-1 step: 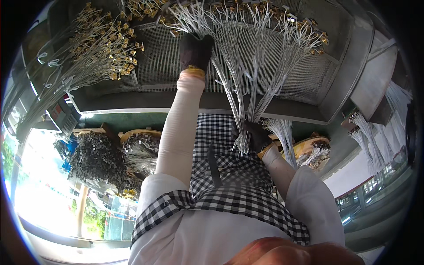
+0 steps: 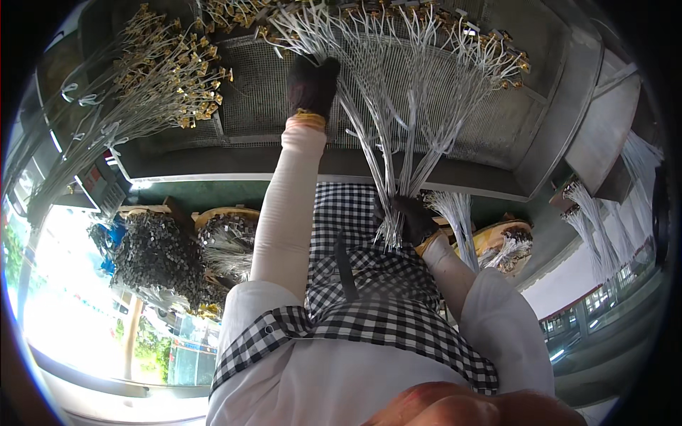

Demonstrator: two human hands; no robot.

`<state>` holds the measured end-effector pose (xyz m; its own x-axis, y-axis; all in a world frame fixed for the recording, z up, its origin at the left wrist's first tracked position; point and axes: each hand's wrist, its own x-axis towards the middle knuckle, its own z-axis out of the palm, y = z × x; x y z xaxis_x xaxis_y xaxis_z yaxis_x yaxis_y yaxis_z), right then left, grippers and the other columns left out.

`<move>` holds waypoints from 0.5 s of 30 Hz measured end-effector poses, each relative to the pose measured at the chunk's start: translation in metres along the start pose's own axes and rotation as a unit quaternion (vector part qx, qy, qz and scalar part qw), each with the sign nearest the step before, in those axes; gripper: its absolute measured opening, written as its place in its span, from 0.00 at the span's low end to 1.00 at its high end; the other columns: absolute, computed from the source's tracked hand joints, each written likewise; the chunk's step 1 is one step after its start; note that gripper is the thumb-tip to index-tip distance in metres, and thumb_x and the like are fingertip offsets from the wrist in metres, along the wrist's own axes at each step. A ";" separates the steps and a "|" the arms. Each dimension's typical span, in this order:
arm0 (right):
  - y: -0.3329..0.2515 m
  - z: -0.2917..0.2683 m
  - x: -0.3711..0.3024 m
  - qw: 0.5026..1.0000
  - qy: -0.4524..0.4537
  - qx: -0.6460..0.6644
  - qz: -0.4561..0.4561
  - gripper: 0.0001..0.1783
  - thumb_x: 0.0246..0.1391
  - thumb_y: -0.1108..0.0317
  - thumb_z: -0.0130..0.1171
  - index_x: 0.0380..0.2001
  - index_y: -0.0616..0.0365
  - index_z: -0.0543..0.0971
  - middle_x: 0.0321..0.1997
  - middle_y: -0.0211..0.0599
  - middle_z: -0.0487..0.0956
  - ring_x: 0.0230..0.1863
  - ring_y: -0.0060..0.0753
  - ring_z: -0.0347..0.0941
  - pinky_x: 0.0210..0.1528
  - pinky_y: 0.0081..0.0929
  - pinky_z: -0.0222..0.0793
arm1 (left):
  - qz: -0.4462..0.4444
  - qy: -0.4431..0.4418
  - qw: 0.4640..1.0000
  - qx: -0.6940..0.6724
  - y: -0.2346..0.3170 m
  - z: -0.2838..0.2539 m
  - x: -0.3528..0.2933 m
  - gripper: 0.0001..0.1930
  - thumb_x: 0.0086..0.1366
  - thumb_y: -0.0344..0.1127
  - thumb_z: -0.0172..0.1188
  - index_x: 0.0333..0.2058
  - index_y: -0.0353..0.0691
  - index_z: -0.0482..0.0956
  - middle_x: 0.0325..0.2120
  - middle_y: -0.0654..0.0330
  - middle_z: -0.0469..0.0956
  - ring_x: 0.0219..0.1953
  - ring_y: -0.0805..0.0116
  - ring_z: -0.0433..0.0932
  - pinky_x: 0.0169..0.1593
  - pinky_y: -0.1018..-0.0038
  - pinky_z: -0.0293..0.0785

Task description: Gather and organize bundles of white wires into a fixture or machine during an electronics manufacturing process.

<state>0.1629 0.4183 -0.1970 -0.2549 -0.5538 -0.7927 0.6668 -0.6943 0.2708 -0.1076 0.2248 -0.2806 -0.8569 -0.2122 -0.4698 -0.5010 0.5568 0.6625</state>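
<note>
My right hand [image 2: 413, 219], in a dark glove, is closed around the lower ends of a bundle of thin silvery-white wires [image 2: 406, 167]. The wires fan out upward from it in several strands, with small brass-coloured pieces at their far ends. My left hand [image 2: 311, 86], also dark-gloved, reaches far forward to the left side of the fan. Its fingers look curled on the white wires [image 2: 302, 35] that spread above it; the fingertips are hidden.
Under the fan lies a metal mesh tray [image 2: 263, 92] with a raised metal edge. More brass-tipped wires [image 2: 163, 78] lie at the left. Bundles of dark flat pieces [image 2: 156, 252] sit lower left. Further white wire bundles [image 2: 455, 220] are beside my right arm and hang at far right [image 2: 597, 234].
My left hand has shifted very slightly to the left. My right hand keeps its hold on the bundle.
</note>
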 end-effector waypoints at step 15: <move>0.001 -0.011 0.001 0.996 0.055 -0.063 -0.012 0.18 0.57 0.65 0.61 0.48 0.66 0.79 0.40 0.43 0.83 0.37 0.37 0.81 0.42 0.36 0.80 | -0.010 -0.101 0.941 -0.323 -0.071 -0.010 -0.003 0.12 0.66 0.33 0.60 0.41 0.28 0.81 0.34 0.55 0.84 0.37 0.67 0.82 0.38 0.73 0.78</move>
<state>0.1709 0.4223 -0.2031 -0.1980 -0.4795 -0.8549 0.7464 -0.6391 0.1856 -0.0708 0.1777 -0.3201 -0.8387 -0.0236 -0.5441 -0.5419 -0.0628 0.8381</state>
